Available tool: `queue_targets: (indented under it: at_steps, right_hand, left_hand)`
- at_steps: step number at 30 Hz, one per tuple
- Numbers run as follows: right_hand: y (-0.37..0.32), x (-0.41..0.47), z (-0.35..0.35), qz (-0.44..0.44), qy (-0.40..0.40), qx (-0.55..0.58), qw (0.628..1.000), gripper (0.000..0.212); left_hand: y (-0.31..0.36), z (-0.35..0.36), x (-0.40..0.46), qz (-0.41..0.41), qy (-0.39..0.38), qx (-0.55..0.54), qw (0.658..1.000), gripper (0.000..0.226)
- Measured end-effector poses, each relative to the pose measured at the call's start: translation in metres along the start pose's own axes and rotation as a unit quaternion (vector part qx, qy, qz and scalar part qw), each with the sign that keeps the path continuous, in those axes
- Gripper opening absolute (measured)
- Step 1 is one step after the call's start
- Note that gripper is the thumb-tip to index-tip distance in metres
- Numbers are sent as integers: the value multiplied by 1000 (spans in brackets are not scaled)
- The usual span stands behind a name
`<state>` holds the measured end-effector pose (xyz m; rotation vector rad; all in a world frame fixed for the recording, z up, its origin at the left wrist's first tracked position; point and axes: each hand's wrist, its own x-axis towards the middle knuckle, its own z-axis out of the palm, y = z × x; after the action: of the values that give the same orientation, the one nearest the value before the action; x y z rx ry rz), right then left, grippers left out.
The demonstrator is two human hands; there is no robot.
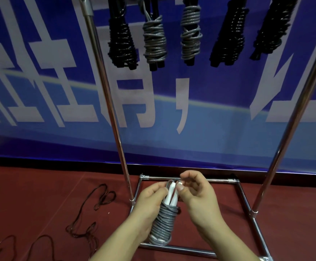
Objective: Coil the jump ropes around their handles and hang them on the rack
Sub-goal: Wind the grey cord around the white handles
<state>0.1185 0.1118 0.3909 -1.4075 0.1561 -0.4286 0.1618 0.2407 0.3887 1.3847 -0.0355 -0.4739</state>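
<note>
Both hands are gripping the grey rope (164, 221) coiled round white handles (170, 194), left hand (149, 204) covering one side, right hand (194, 193) fingers pinching its top loop, coil bottoms hiding the handle ends

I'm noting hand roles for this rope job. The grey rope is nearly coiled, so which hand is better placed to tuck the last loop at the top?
The right hand. It pinches the rope end beside the white handles, while the left hand grips the grey coiled bundle and steadies it.
</note>
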Motion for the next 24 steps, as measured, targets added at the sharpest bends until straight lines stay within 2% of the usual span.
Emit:
queue_targets:
  at_steps: [7,12,14,19,22,24]
  right_hand:
    - [2,5,-3,-10,22,-4,1000,25]
    - [1,9,-5,8,60,59,996,25]
    - [0,8,-4,4,61,66,996,28]
    - [-3,7,0,-17,68,63,996,30]
    - [-12,8,-1,-23,83,83,993,31]
    - [-21,9,-5,-22,92,96,991,29]
  left_hand:
    - [-1,3,-1,11,-15,12,1000,24]
    - [-6,0,-1,31,-49,69,996,31]
    - [-8,0,-3,49,-39,104,993,32]
    - [-9,13,-8,108,57,179,976,29]
    - [-5,23,-13,132,36,162,977,23]
    - [0,31,-16,151,12,161,975,29]
